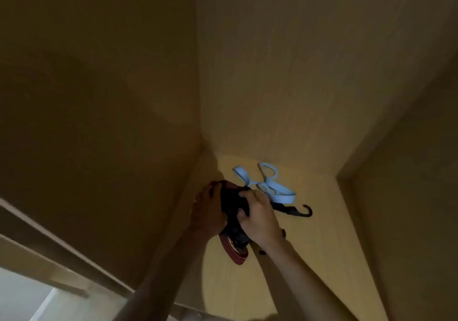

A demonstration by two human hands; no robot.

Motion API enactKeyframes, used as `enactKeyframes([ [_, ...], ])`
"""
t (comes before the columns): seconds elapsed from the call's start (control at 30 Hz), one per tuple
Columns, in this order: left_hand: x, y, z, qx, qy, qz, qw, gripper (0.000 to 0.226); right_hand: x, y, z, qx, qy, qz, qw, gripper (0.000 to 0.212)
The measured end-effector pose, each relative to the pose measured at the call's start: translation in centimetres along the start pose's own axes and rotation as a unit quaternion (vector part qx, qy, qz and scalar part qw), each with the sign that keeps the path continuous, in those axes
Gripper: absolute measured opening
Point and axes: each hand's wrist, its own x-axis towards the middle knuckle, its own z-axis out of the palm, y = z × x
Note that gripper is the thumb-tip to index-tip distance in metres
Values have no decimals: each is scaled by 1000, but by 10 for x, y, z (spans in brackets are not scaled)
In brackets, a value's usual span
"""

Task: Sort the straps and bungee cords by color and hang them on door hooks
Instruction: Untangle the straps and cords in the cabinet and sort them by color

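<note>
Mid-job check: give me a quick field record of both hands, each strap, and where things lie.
place: wooden shelf inside a cupboard, dim light
left hand: grips black bundle from its left side
right hand: fingers curled round the same bundle
red strap: under the bundle, loop lying on shelf
blue strap: loose on shelf behind the hands, untouched
black hook: on shelf, sticking out to the right of the right hand
door hooks: none in view

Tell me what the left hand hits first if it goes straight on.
The left hand already grips the cord bundle. Past that, its line likely meets the blue strap at its left loop; depth unclear.
</note>
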Motion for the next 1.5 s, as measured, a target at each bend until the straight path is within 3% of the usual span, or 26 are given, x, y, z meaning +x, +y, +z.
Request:
enactKeyframes([
  [0.13,2,-1,0,11,-23,-21,999,76,16,0,8,-77,-85,49,992,74],
  [0.2,2,-2,4,27,-37,-24,999,75,19,3,16,-103,-104,71,987,78],
  [0.43,5,0,-6,7,-25,-20,999,70,19,11,7,-53,-62,42,996,36],
  [0.6,8,8,-14,-56,11,1,998,49,21,13,-23,56,-13,65,996,36],
  [0.77,10,29,-24,-146,8,41,988,47,19,20,-43,119,18,70,990,23],
  [0.9,9,53,-29,-220,11,55,974,27,16,26,-52,173,46,100,979,7],
  [1.03,11,69,-40,-266,40,89,959,19,12,30,-64,219,45,124,967,16],
  [1.13,15,77,-49,-331,15,90,939,8,10,30,-69,300,12,122,946,6],
  [1.23,19,82,-54,-353,23,77,932,9,8,27,-69,340,-61,110,932,31],
  [1.33,21,83,-60,-350,53,83,932,8,12,29,-68,273,-27,109,956,28],
  [1.5,26,73,-63,-338,87,78,934,6,13,36,-78,296,49,85,950,17],
])
